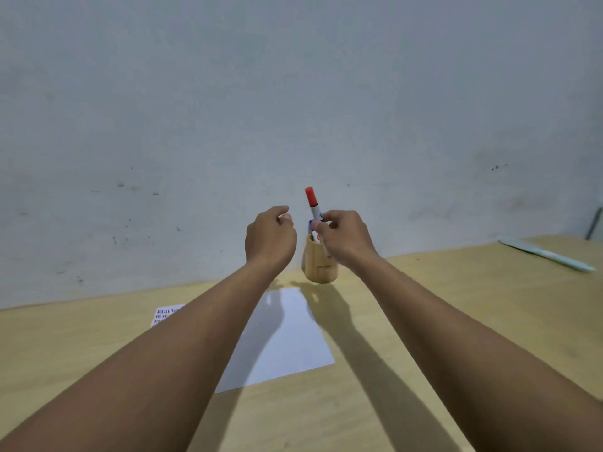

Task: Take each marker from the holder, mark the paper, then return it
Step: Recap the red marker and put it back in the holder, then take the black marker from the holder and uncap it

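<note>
Fingers (321, 223) of right hand (346, 239) pinching red-capped marker (312, 203) above holder (319, 265), left hand (270, 239) loosely curled, empty; paper (287, 337) looking unmarked, so probably starting.

Head view, down over table (456, 305)

Right hand (346, 238) covers the lower barrel of the red-capped marker (311, 197), so can't tell whether its tip sits inside the wooden holder (318, 267). A blue bit (310, 223) peeks out by the fingers, too small to identify. Holder contents mostly blocked. Left forearm (182, 334) hides the left part of the paper (287, 334) and most of a printed card (164, 313); its text is unreadable. Pale long object (548, 254) far right is blurred. Dark rod (594, 223) is cut by the frame edge. Both elbows out of frame.
</note>
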The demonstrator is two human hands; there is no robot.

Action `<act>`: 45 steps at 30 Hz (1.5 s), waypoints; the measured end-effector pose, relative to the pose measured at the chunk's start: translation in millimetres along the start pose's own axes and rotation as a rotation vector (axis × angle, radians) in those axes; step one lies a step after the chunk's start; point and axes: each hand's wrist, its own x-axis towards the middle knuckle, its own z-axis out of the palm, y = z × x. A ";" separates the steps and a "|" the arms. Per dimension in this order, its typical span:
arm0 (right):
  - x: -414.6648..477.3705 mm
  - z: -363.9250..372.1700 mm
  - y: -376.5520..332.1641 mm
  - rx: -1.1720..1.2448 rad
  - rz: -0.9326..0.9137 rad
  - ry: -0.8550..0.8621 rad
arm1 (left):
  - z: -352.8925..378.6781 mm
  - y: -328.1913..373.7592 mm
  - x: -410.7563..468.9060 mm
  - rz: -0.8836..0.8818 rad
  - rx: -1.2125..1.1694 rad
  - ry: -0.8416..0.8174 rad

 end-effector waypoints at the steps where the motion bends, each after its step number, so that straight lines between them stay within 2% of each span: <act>1: 9.9 -2.9 4.3 -0.005 0.000 0.016 | 9.8 -9.7 3.0 -0.028 0.021 -0.027; 6: 56.9 -5.0 20.7 -0.038 -0.011 0.102 | 53.2 -53.4 15.8 -0.116 0.114 -0.241; 9: 74.2 0.5 30.5 -0.046 0.011 0.113 | 72.8 -68.0 26.4 -0.143 0.124 -0.287; 13: 88.4 13.7 46.0 -0.135 0.042 0.046 | 93.5 -77.3 35.8 -0.134 0.162 -0.328; 17: 96.4 27.9 64.7 -0.233 0.105 -0.015 | 105.6 -79.9 39.5 -0.112 0.166 -0.307; 20: 93.7 28.8 70.8 -0.192 0.110 -0.010 | 109.6 -83.6 39.2 -0.087 0.142 -0.310; 24: 88.0 24.8 78.9 -0.062 0.101 0.110 | 110.7 -90.7 38.0 -0.079 0.123 -0.332; 28: 84.9 26.5 89.2 -0.044 0.124 0.240 | 110.1 -92.8 38.4 -0.082 0.085 -0.323; 32: 89.2 30.6 96.3 0.011 0.284 0.167 | 111.6 -93.7 38.4 -0.084 0.069 -0.319; 34: 93.6 33.5 97.6 -0.021 0.306 0.141 | 112.3 -94.3 38.7 -0.078 0.075 -0.317; 40: 96.9 34.1 97.3 -0.051 0.287 0.158 | 112.5 -93.1 37.7 -0.071 0.095 -0.314; 45: 96.1 30.7 83.2 0.020 0.194 0.216 | 111.7 -93.9 38.5 -0.068 0.078 -0.325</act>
